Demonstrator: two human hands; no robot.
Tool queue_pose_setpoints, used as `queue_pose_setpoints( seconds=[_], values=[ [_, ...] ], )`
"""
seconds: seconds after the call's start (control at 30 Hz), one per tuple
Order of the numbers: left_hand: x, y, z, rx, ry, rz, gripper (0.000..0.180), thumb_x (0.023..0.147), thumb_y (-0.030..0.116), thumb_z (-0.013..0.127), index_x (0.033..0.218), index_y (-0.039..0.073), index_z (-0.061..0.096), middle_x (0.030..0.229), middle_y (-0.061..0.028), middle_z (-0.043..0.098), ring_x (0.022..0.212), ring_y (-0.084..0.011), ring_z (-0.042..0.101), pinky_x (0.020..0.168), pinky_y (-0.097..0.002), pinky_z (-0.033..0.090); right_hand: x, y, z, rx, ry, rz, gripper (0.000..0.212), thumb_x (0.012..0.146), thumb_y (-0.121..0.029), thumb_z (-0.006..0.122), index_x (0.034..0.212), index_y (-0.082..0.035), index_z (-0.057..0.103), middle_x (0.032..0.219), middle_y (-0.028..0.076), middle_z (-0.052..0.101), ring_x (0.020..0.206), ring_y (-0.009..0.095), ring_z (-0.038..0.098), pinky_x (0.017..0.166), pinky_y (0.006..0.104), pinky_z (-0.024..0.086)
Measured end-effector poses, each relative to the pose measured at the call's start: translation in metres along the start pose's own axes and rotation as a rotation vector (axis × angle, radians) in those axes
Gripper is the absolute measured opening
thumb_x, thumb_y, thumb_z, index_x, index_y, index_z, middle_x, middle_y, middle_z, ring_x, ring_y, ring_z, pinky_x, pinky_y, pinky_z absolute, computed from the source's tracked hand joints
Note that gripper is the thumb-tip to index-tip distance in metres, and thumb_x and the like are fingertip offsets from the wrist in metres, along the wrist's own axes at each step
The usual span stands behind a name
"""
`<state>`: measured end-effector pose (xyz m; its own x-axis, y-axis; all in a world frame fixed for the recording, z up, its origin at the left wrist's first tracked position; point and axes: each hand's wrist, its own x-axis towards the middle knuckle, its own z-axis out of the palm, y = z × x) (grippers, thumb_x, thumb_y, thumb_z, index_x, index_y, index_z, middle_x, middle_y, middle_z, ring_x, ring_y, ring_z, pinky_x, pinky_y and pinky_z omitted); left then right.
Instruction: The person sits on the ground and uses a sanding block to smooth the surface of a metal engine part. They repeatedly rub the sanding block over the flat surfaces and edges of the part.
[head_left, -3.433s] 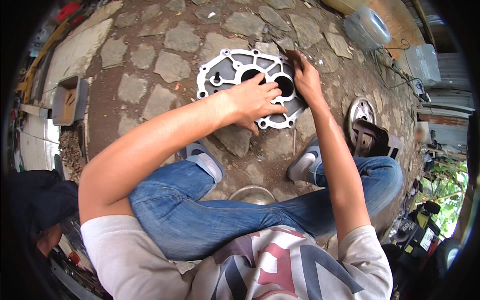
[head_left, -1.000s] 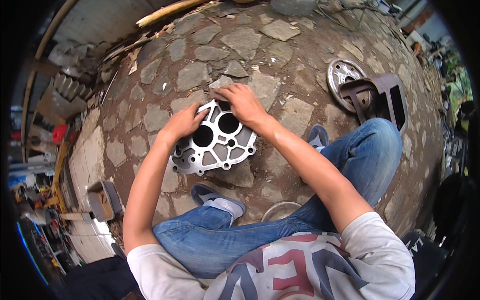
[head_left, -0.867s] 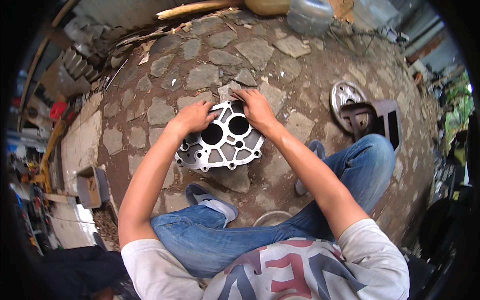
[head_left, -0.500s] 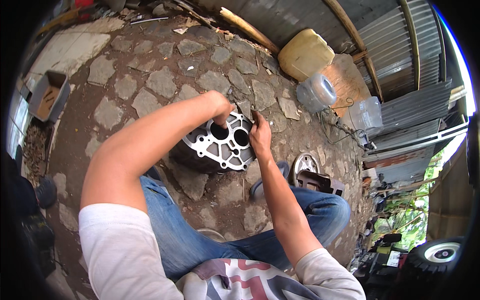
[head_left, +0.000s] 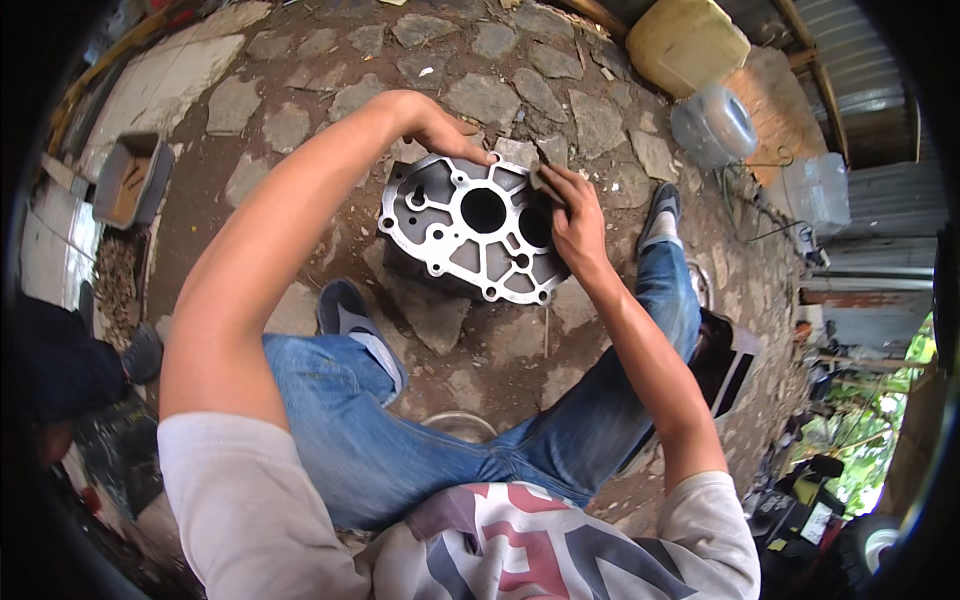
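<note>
A grey cast-metal engine casing (head_left: pixel 467 247) stands on the stone ground between my feet. Its bright flat face is upward, with two large round holes, ribs and bolt holes round the rim. My left hand (head_left: pixel 440 130) reaches over the far side and holds the rim, a fingertip on the edge by a bolt hole. At the right edge, my right hand (head_left: pixel 578 222) has its fingers bent close together beside the smaller-looking hole. A small flat greyish piece seems to lie under those fingers, but its kind is unclear.
Beyond stand a yellowish jerrycan (head_left: pixel 688 45) and a clear plastic water bottle (head_left: pixel 714 126). A dark metal part (head_left: pixel 722 360) lies outside my right knee. A grey bin (head_left: pixel 133 180) is at the left, near a person's shoe (head_left: pixel 143 355). Uneven paving stones surround the casing.
My left hand has moved from the large hole to the far rim. My right hand stays at the right edge. My legs have spread, the right foot going forward; the view has shifted.
</note>
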<state>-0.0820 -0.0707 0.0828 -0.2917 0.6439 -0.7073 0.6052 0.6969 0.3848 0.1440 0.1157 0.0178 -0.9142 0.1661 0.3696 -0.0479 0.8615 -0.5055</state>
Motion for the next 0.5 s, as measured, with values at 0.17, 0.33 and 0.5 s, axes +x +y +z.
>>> queue_pose_setpoints(
  seconds=[0.17, 0.33, 0.5],
  values=[
    [0.006, -0.01, -0.012, 0.229, 0.059, 0.039, 0.103, 0.089, 0.083, 0.043, 0.159, 0.008, 0.032, 0.162, -0.0213, 0.033, 0.151, -0.0374, 0.031, 0.124, -0.0452, 0.026, -0.025, -0.048, -0.006, -0.118, -0.285, -0.077, 0.051, 0.094, -0.015, 0.062, 0.144, -0.009, 0.055, 0.15, 0.014, 0.051, 0.141, 0.034, 0.045, 0.118, 0.0528, 0.03],
    [0.019, -0.013, 0.0, 0.086, 0.041, 0.131, 0.092, 0.094, 0.077, 0.043, 0.151, 0.004, 0.045, 0.153, -0.0245, 0.046, 0.143, -0.0381, 0.043, 0.119, -0.0438, 0.034, -0.034, -0.046, -0.012, -0.241, -0.344, -0.094, 0.051, 0.099, -0.024, 0.059, 0.147, -0.008, 0.053, 0.152, 0.013, 0.05, 0.144, 0.033, 0.042, 0.12, 0.0527, 0.026],
    [0.035, -0.024, 0.035, -0.305, 0.245, 0.178, 0.078, 0.098, 0.072, 0.042, 0.118, 0.003, 0.074, 0.118, -0.0259, 0.07, 0.113, -0.038, 0.067, 0.101, -0.0441, 0.049, -0.032, -0.056, -0.014, -0.215, -0.372, -0.167, 0.045, 0.096, -0.019, 0.062, 0.139, -0.007, 0.06, 0.148, 0.012, 0.054, 0.14, 0.03, 0.046, 0.118, 0.0531, 0.029]
  ],
)
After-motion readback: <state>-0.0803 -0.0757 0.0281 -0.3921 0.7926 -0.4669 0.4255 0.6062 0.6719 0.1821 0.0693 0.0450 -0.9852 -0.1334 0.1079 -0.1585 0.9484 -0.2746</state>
